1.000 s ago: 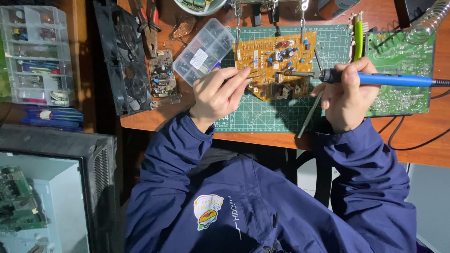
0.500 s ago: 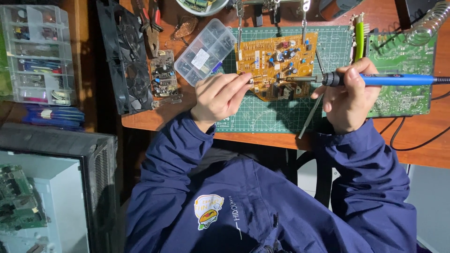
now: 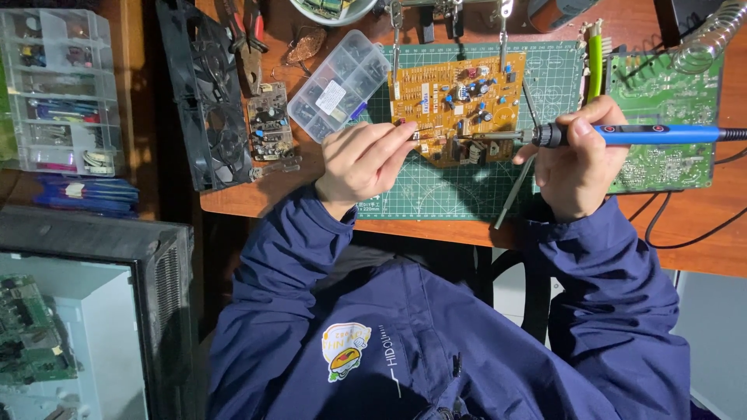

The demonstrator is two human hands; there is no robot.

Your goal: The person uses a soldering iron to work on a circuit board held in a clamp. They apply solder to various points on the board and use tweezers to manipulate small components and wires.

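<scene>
1. Since the earlier frame, almost nothing has shifted: the soldering iron has edged slightly lower against the orange circuit board, and both hands stay at the same spots.
2. The right hand is closed around the blue soldering iron's grip, with its metal tip laid across the board's lower middle.
3. The left hand is curled at the board's lower left edge, fingertips pinched narrowly on something too small to tell.
4. The orange board lies on a green cutting mat on the wooden desk, with clip arms reaching it from above.
5. A clear compartment box sits just left of the board, and a green circuit board lies behind the right hand.
6. A black fan rests at the desk's left edge.
</scene>
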